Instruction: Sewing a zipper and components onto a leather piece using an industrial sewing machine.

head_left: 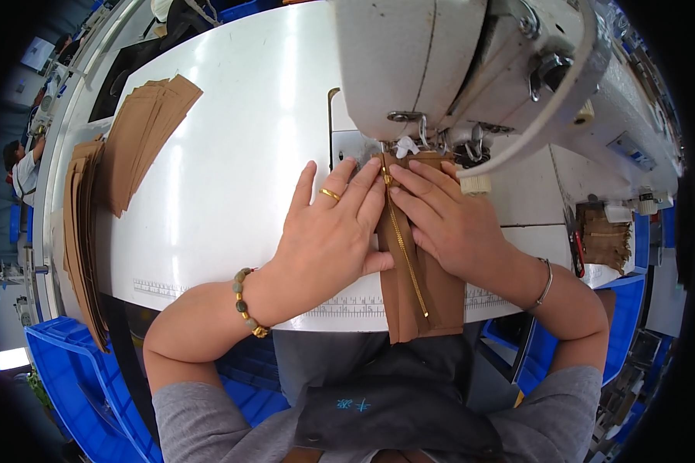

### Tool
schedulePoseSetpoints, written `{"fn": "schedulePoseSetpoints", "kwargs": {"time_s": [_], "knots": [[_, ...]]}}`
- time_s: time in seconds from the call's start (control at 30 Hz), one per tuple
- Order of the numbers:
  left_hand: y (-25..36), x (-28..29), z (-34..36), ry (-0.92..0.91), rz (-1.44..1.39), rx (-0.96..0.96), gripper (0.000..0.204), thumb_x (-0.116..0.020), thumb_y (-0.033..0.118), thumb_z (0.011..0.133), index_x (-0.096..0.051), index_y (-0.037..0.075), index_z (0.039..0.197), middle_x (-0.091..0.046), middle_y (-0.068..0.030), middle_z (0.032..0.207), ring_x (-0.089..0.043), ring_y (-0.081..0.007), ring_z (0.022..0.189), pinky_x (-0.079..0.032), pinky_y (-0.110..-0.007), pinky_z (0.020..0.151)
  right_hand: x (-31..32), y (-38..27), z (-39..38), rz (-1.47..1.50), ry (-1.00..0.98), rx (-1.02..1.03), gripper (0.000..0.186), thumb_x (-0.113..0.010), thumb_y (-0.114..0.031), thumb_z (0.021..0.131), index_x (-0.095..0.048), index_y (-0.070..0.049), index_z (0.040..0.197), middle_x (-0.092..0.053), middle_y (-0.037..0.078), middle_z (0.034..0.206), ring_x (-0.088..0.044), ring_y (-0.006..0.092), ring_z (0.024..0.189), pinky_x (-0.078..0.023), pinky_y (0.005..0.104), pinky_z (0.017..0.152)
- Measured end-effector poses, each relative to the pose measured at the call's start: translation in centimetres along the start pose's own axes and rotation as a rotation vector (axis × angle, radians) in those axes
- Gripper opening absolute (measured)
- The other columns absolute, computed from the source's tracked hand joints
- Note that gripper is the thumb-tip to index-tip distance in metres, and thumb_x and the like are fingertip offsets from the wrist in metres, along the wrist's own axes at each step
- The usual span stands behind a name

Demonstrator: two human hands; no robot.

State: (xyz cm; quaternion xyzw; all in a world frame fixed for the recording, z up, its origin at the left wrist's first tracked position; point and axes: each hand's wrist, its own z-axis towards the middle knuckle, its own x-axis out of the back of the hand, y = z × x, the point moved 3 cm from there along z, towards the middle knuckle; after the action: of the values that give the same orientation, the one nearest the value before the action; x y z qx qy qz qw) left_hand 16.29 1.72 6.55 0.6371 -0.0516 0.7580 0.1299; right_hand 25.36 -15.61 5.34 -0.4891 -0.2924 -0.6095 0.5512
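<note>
A long brown fabric piece [444,297] lies under the sewing machine's needle area, its near end hanging over the table's front edge. Along it runs a gold-toothed zipper [406,262], with a gold slider near the fingertips. My left hand [324,228] rests flat at the fabric's left side, fingers spread, fingertips and thumb touching the cloth. Pressed flat on the right side of the fabric is my right hand [459,224], its fingers stretched toward the zipper close to the presser foot. The sewing machine's head [409,62] hides the needle.
Brown cut panels [143,139] lie fanned at the far left, beside a thicker brown stack [81,231]. Blue bins [85,386] flank the white table [232,154]. Red-handled snips [577,243] and brown scraps [604,235] lie at the right. Another person [27,166] sits far left.
</note>
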Motion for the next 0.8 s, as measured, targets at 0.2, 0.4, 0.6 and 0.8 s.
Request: {"fn": "schedulePoseSetpoints", "kwargs": {"time_s": [0.2, 0.4, 0.6, 0.8], "knots": [[-0.1, 0.0, 0.1, -0.011, -0.002, -0.004, 0.091, -0.083, 0.051, 0.076, -0.056, -0.003, 0.144, -0.053, -0.0163, 0.155, -0.048, -0.0362, 0.142, -0.036, -0.061, 0.119, 0.0, -0.1, 0.0, -0.020, -0.010, -0.003, 0.055, -0.077, -0.020, 0.084, -0.064, 0.000, 0.133, -0.061, 0.017, 0.146, -0.060, 0.0308, 0.134, -0.044, 0.0537, 0.112], [-0.2, -0.3, 0.5, -0.016, -0.050, -0.049, 0.090, -0.084, 0.050, 0.074, -0.057, -0.003, 0.142, -0.053, -0.0163, 0.154, -0.047, -0.0356, 0.142, -0.036, -0.060, 0.118, 0.2, -0.2, -0.5, -0.054, -0.012, -0.040, 0.053, -0.078, -0.020, 0.082, -0.067, -0.001, 0.130, -0.066, 0.013, 0.138, -0.065, 0.0281, 0.117, -0.046, 0.0515, 0.110], [-0.3, -0.5, 1.0, 0.007, -0.046, -0.066, 0.088, -0.084, 0.050, 0.074, -0.059, -0.003, 0.140, -0.054, -0.0155, 0.152, -0.048, -0.0348, 0.140, -0.038, -0.059, 0.117, 0.2, 0.1, -0.4, -0.085, 0.012, -0.060, 0.051, -0.079, -0.020, 0.081, -0.068, -0.002, 0.128, -0.068, 0.011, 0.133, -0.065, 0.0285, 0.111, -0.048, 0.0512, 0.109], [-0.3, -0.4, 1.0, 0.034, 0.016, -0.046, 0.094, -0.081, 0.055, 0.070, -0.057, 0.003, 0.144, -0.057, -0.0095, 0.149, -0.052, -0.0333, 0.134, -0.037, -0.056, 0.118, 0.3, 0.2, -0.2, -0.095, 0.030, -0.052, 0.050, -0.078, -0.018, 0.081, -0.068, -0.002, 0.127, -0.068, 0.012, 0.135, -0.065, 0.0284, 0.113, -0.048, 0.0496, 0.108]]}}
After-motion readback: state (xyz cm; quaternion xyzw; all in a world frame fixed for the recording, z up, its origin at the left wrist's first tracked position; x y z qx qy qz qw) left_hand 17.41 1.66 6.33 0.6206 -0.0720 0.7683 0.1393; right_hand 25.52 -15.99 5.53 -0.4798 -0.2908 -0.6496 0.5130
